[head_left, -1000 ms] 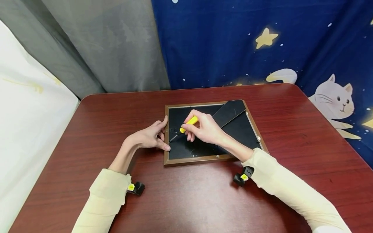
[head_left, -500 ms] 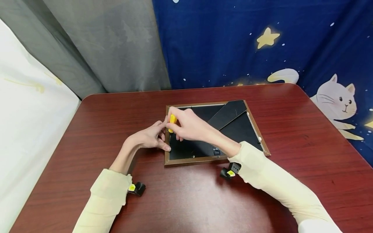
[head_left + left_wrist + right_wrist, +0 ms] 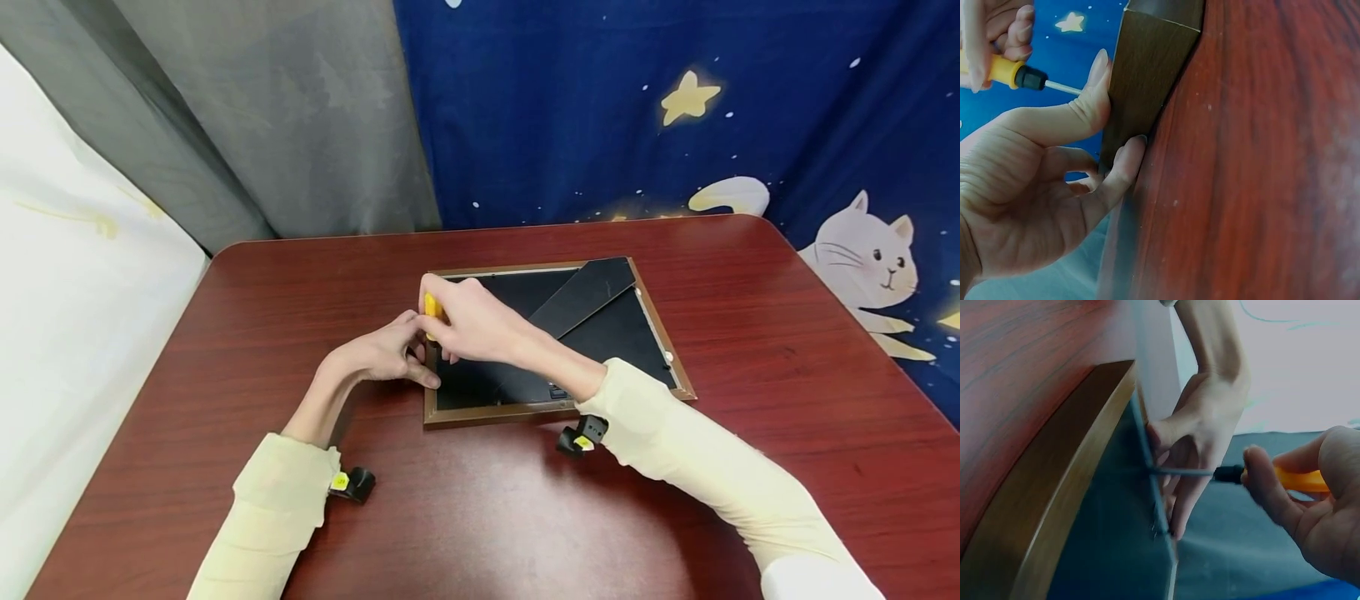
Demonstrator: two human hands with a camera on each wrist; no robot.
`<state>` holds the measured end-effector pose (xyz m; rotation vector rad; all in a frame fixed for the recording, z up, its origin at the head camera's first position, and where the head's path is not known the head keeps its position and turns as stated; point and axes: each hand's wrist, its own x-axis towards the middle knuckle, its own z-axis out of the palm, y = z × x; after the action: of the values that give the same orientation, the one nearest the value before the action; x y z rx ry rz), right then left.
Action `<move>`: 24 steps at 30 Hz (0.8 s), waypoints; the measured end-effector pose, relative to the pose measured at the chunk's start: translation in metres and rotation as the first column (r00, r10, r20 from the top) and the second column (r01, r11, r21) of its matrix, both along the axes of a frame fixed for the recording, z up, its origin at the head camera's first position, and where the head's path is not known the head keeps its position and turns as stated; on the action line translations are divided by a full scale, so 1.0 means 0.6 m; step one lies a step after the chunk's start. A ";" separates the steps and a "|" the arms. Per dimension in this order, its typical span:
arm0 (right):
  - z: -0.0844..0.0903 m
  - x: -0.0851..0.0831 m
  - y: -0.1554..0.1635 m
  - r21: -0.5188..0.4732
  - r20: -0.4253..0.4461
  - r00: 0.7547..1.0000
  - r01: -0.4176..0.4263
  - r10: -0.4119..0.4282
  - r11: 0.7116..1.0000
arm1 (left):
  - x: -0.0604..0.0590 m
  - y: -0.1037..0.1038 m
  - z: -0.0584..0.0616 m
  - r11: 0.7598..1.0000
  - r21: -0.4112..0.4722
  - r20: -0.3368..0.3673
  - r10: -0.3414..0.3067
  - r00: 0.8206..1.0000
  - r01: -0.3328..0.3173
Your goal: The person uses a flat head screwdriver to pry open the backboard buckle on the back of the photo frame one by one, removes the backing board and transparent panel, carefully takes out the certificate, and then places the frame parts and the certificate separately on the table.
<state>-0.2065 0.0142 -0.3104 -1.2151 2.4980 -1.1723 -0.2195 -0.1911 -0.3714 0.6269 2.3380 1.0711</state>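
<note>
Slim screwdriver [image 3: 1229,474], clamped in right grip [image 3: 474,321], shifted leftward; left grip [image 3: 384,350] holds woodgrain frame [image 3: 495,413].

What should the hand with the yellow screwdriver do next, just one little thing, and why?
Probably give the yellow screwdriver a gentle little push. The right hand holds it, and its metal shaft points to one side of the brown frame, though I can't tell exactly what the tip touches. The left hand grips that same side, which should help steady it.
</note>
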 end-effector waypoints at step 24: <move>-0.038 -0.057 0.141 -0.280 0.384 0.923 0.117 0.000 0.953 | 0.027 -0.002 0.009 0.998 -0.066 0.046 0.027 0.999 -0.024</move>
<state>-0.2405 0.0988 -0.3332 -0.8603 2.1344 -1.6683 -0.2034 -0.1921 -0.3662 0.5436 2.3363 1.0047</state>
